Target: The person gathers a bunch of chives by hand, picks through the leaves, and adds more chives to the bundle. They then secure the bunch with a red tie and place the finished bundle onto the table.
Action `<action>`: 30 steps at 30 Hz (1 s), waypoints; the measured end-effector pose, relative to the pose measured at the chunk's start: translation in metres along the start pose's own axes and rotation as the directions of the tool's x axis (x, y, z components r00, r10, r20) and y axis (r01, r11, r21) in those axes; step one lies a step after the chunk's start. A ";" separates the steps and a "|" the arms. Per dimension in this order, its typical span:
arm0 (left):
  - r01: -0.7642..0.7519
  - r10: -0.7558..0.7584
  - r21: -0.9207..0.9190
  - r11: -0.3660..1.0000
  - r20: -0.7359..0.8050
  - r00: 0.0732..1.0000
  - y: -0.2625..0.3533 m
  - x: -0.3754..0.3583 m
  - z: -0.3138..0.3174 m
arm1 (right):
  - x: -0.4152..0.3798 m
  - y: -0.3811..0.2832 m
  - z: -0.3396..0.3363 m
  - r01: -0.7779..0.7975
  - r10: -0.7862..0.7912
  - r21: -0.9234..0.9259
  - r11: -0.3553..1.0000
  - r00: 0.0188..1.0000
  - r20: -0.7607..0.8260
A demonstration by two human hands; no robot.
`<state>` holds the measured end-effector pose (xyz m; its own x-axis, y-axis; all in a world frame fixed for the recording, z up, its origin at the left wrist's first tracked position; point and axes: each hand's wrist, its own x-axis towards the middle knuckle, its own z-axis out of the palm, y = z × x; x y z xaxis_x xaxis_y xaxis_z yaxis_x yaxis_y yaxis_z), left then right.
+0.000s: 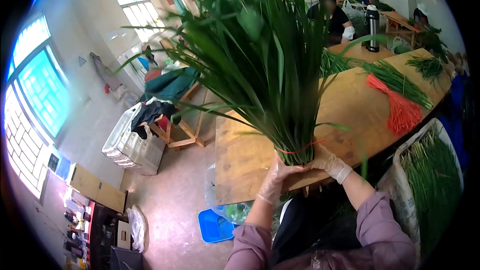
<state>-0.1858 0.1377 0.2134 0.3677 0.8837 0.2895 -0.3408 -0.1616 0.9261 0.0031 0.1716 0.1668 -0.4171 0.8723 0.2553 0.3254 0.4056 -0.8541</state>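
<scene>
A large bunch of long green leaves stands upright at the front edge of the wooden table, its tips fanning out above. A thin red tie goes around its lower end. My left hand, in a clear glove, is wrapped round the base from the left. From the right, my right hand, gloved too, grips the same base. On the table at the right lie a bundle of red ties and loose green stalks.
A crate of green stalks stands at the lower right. A blue basin and white crates are on the floor at left. Behind the table are a thermos and a person in black.
</scene>
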 end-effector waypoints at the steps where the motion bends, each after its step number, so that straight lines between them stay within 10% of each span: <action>1: -0.050 0.050 0.019 0.999 0.017 0.999 0.002 0.000 0.000 | 0.003 0.000 -0.003 -0.162 0.149 0.111 0.980 0.982 0.117; 4: 0.262 -0.282 -0.257 0.930 -0.044 0.958 0.005 -0.004 0.014 | 0.011 -0.005 0.018 0.100 -0.093 0.072 0.992 0.991 -0.101; 7: -0.016 -0.006 -0.167 0.986 -0.130 0.992 -0.012 0.016 0.014 | 0.019 -0.035 0.024 0.387 -0.263 0.312 0.868 0.890 -0.373; 11: -0.155 0.155 0.011 0.988 -0.110 0.982 -0.026 0.024 -0.002 | 0.029 -0.035 0.009 0.378 -0.327 0.196 0.905 0.912 -0.246; 12: -0.181 0.183 0.035 0.983 -0.090 0.979 -0.024 0.027 -0.003 | 0.030 -0.009 0.007 0.339 -0.352 -0.143 0.930 0.932 -0.081; 13: 0.169 -0.175 -0.170 0.971 -0.022 0.984 -0.019 0.021 -0.002 | 0.031 -0.003 0.005 0.313 -0.314 -0.471 0.824 0.946 0.079; 17: -0.098 0.101 0.048 0.994 -0.064 0.993 -0.015 0.040 -0.006 | 0.043 -0.003 0.003 0.306 -0.314 -0.396 0.866 0.948 0.047; 19: -0.381 0.363 0.322 0.867 0.114 0.925 -0.014 0.042 -0.013 | 0.032 -0.012 0.011 0.226 -0.229 -0.034 0.973 0.968 -0.100; 20: -0.104 0.080 0.271 0.957 0.097 0.992 -0.021 0.033 -0.021 | 0.016 -0.023 0.012 0.197 -0.197 -0.012 0.980 0.976 -0.088; 23: -0.137 0.125 0.454 0.880 0.058 0.991 -0.042 0.039 -0.034 | 0.018 -0.040 -0.006 0.002 0.002 -0.090 0.996 0.999 0.054; 27: -0.009 0.010 0.199 0.980 -0.007 1.000 -0.029 0.019 -0.013 | 0.007 -0.035 0.009 0.039 -0.031 0.101 0.994 0.996 -0.080; 30: 0.077 -0.076 0.023 0.997 -0.039 0.996 0.006 -0.004 0.006 | -0.007 -0.056 0.019 0.101 -0.096 -0.158 0.982 0.995 0.040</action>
<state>-0.1841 0.1307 0.2197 0.3588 0.9097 0.2090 -0.2915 -0.1036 0.9510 -0.0287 0.1372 0.2040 -0.4798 0.8177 0.3180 0.4112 0.5298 -0.7418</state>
